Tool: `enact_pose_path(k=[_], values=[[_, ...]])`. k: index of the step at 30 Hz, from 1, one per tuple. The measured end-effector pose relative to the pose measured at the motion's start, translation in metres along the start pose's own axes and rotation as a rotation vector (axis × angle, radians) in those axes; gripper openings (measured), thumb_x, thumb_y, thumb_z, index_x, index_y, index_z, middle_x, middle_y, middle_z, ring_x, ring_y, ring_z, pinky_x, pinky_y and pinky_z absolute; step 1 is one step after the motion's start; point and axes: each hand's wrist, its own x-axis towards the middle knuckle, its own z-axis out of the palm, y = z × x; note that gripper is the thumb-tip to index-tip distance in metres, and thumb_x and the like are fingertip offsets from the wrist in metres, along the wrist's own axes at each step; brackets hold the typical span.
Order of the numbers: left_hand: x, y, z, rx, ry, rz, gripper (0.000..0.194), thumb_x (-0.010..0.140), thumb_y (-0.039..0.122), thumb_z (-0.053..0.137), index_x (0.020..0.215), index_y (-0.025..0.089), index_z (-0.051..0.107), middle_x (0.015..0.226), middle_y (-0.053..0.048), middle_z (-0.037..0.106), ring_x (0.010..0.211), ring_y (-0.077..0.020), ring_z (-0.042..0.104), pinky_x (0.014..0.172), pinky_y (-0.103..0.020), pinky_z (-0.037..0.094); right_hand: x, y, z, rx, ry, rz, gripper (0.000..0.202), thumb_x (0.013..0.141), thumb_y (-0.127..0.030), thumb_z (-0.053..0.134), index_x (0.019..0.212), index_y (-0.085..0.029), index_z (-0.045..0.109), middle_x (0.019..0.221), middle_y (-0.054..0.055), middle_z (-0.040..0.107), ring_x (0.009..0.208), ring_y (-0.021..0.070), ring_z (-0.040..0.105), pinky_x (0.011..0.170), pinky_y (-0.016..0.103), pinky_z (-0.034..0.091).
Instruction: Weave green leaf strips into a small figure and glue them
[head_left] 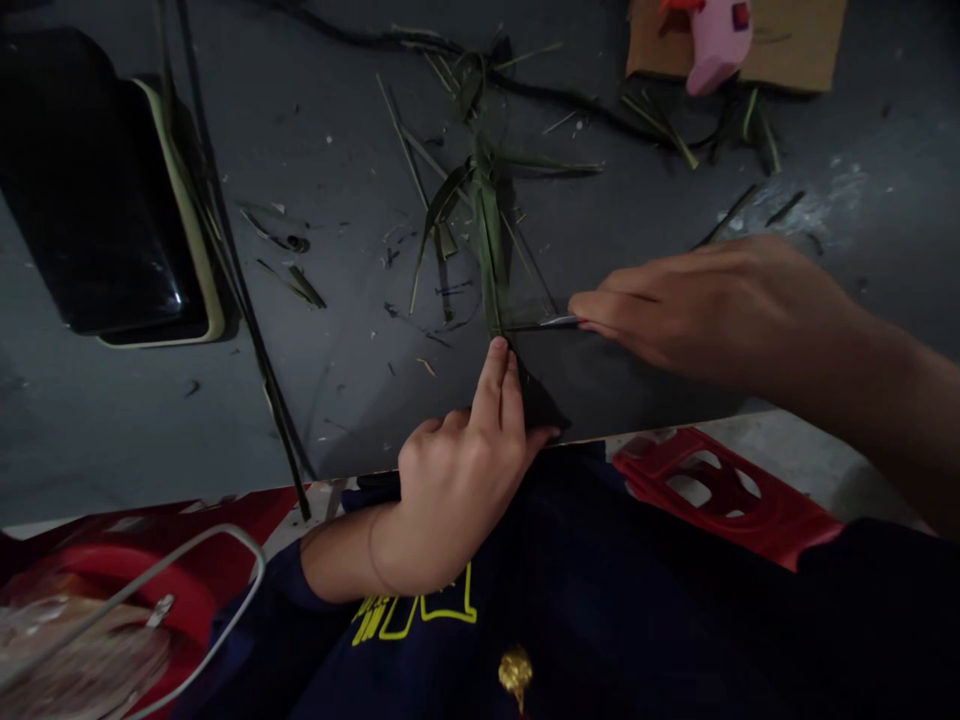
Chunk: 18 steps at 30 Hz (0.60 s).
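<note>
A green figure of folded leaf strips (487, 230) lies on the dark grey table (360, 380), with strips sticking out to both sides and a looped part at its top. Two extended fingertips of my left hand (465, 470) press on its lower end; the other fingers are curled and the thumb points right. From the right, my right hand (697, 305) pinches a thin metal tool (555, 321), whose dark narrow tip reaches the leaf just above my left fingertips. Whether the tip is in the leaf or beside it is too dark to tell.
Two black phones, one in a pale case (214, 310), lie at the left beside a long leaf strip (262, 370). Leaf scraps are scattered about. A pink object (720, 45) rests on cardboard (799, 45) at the top right. Red stools (720, 490) stand below the table edge.
</note>
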Motion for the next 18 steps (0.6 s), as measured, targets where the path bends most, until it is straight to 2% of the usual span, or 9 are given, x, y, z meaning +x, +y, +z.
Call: enact_pose_path(k=[2,4,8,15,18], values=[[0.000,-0.002,0.000,0.004,0.006,0.000,0.045,0.104,0.037,0.052,0.135,0.007,0.069,0.145,-0.006,0.056,0.044,-0.0136,0.062,0.032,-0.033,0.043,0.002,0.001,-0.002,-0.008,-0.037,0.020,0.020,0.102,-0.014,0.047,0.110,-0.022,0.063,0.083,-0.003,0.071,0.063,0.0161,0.067,0.051,0.025,0.022],[0.001,-0.004,0.000,0.021,0.014,0.006,0.038,0.104,0.026,0.052,0.135,0.011,0.069,0.144,-0.003,0.056,0.047,-0.0137,0.065,0.033,-0.033,0.044,0.004,0.001,-0.003,-0.010,-0.071,0.025,0.018,0.103,-0.016,0.046,0.107,-0.021,0.062,0.078,-0.003,0.068,0.059,0.0151,0.063,0.049,0.024,0.016],[0.005,-0.008,-0.002,0.038,0.023,0.005,0.041,0.097,0.004,0.050,0.129,0.016,0.073,0.136,0.000,0.061,0.046,-0.0142,0.065,0.034,-0.033,0.046,0.006,0.002,-0.005,-0.007,-0.154,0.052,0.018,0.104,-0.022,0.046,0.107,-0.024,0.063,0.075,-0.002,0.064,0.058,0.0135,0.058,0.048,0.023,0.014],[0.013,-0.004,-0.005,0.038,0.082,0.012,0.038,0.093,0.000,0.050,0.117,0.011,0.079,0.125,-0.003,0.069,0.044,-0.0147,0.065,0.033,-0.032,0.043,0.000,0.001,0.003,0.025,-0.069,0.076,0.032,0.109,-0.026,0.033,0.115,-0.024,0.065,0.082,-0.001,0.067,0.060,0.0129,0.057,0.053,0.023,0.015],[0.015,-0.006,-0.007,0.044,0.088,0.015,0.035,0.094,0.002,0.051,0.114,0.010,0.079,0.122,-0.003,0.071,0.044,-0.0160,0.065,0.032,-0.032,0.042,-0.004,0.001,0.009,0.058,-0.034,0.087,0.028,0.108,-0.027,0.039,0.116,-0.024,0.066,0.086,-0.001,0.070,0.059,0.0119,0.056,0.052,0.023,0.016]])
